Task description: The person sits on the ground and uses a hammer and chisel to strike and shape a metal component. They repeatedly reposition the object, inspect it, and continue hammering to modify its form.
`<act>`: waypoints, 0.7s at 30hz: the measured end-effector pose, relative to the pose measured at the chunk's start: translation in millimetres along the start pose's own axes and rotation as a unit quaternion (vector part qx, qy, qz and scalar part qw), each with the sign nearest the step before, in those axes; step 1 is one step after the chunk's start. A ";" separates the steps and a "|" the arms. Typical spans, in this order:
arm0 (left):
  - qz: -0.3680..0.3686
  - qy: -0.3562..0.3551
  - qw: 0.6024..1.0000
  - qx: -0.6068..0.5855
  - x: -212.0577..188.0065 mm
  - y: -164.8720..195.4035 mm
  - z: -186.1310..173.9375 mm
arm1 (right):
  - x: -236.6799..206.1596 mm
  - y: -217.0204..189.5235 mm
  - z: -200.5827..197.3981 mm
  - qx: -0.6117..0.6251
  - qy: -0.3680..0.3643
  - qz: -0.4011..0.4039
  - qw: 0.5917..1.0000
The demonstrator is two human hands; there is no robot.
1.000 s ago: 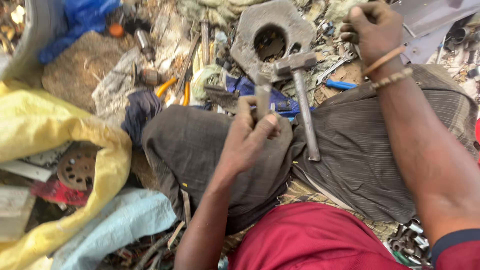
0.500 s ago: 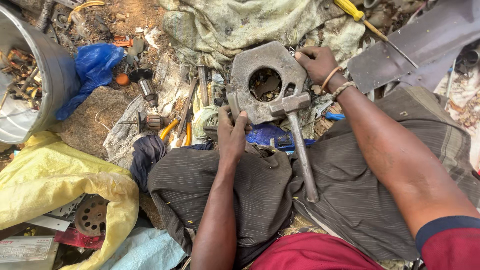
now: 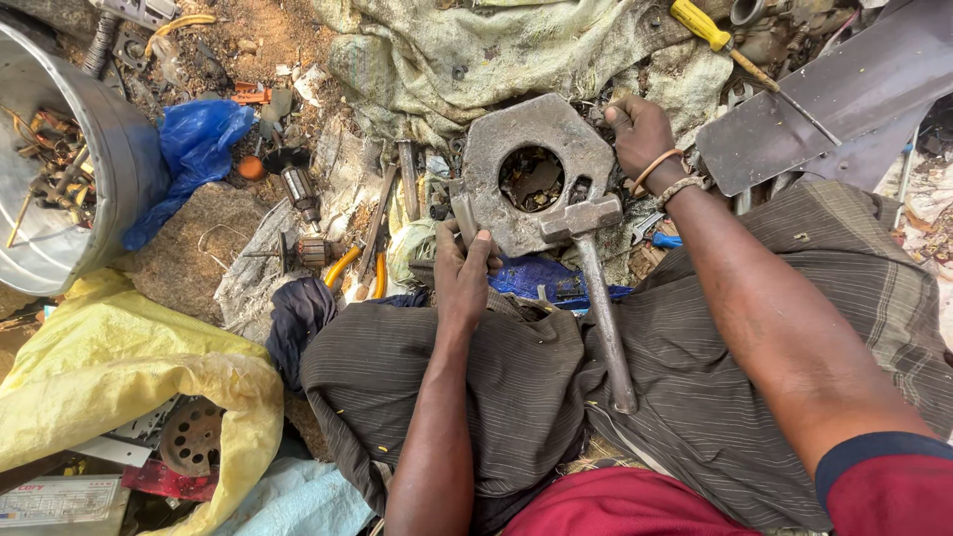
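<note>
A thick grey metal plate [image 3: 536, 129] with a round hole lies on the ground in front of my knees. My left hand [image 3: 463, 278] is closed around a short metal rod [image 3: 463, 213] standing at the plate's near-left edge. A metal hammer [image 3: 596, 288] rests with its head on the plate's near-right edge and its handle across my lap. My right hand [image 3: 635, 129], with bangles on the wrist, rests on scrap at the plate's far-right edge; its fingers are curled and I cannot see what they grip.
A steel bucket [image 3: 119, 179] of scrap stands at far left beside a blue plastic bag [image 3: 194, 149]. A yellow sack [image 3: 119, 377] lies near left. Orange-handled pliers [image 3: 357, 268], a yellow-handled screwdriver [image 3: 725, 45], a dirty cloth [image 3: 476, 50] and a metal sheet [image 3: 854, 89] surround the plate.
The view tilted so the plate sits lower in frame. My left hand moved forward from my lap with the rod to the plate's edge. My right hand stayed at the plate's far-right edge.
</note>
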State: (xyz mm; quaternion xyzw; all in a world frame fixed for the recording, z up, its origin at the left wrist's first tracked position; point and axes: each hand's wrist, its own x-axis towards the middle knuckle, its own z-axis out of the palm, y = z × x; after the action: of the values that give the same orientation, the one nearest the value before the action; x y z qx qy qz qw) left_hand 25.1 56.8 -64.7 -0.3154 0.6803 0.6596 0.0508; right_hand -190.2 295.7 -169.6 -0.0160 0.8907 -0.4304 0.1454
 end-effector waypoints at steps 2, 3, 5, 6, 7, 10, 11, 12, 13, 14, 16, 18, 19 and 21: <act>0.012 -0.005 1.000 -0.024 1.3 -3.0 -1.2 | 1.6 -6.7 -3.7 0.080 0.016 0.048 0.996; 0.014 -0.011 0.999 -0.029 1.8 -4.2 -1.4 | 1.3 -13.0 -7.1 0.132 0.021 0.052 0.990; 0.023 -0.025 0.999 -0.041 2.7 -5.4 -1.4 | -2.2 -30.8 -17.1 0.236 0.032 0.054 0.970; 0.022 -0.044 0.997 -0.061 3.0 -5.4 -1.3 | -6.3 -42.0 -22.8 0.274 0.014 0.061 0.960; 0.024 -0.063 0.995 -0.081 2.9 -4.7 -1.0 | -11.8 -54.4 -28.8 0.313 -0.004 0.067 0.947; 0.046 -0.115 0.984 -0.130 0.5 0.1 0.2 | -40.2 -94.9 -43.5 0.420 -0.064 0.097 0.900; 0.054 -0.130 0.979 -0.144 -1.4 2.4 0.4 | -52.9 -108.2 -46.4 0.453 -0.087 0.112 0.880; 0.079 -0.141 0.977 -0.137 -4.4 4.8 0.6 | -67.1 -120.4 -47.7 0.461 -0.114 0.108 0.874; 0.104 -0.152 0.974 -0.130 -7.2 7.3 0.8 | -81.8 -131.7 -47.6 0.467 -0.141 0.103 0.867; 0.126 -0.163 0.971 -0.124 -11.5 9.4 1.2 | -97.0 -141.3 -46.0 0.472 -0.168 0.100 0.860; 0.157 -0.146 0.976 -0.044 -20.2 12.9 1.1 | -126.0 -156.0 -39.8 0.431 -0.204 0.112 0.872; 0.189 -0.116 0.975 0.029 -29.1 15.3 -0.1 | -150.1 -163.9 -31.7 0.389 -0.237 0.060 0.888; 0.205 -0.094 0.972 0.062 -33.4 16.0 -1.2 | -159.8 -165.6 -27.4 0.367 -0.252 0.003 0.895; 0.223 -0.070 0.968 0.092 -41.7 16.8 -4.1 | -173.5 -165.4 -20.4 0.337 -0.257 -0.047 0.904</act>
State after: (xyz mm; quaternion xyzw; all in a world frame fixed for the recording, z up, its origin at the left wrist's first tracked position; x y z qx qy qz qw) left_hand 51.4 66.9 -29.4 -0.1028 0.7858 0.6095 -0.0214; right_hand -45.7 233.8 12.5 -0.1183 0.6219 -0.6925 0.3458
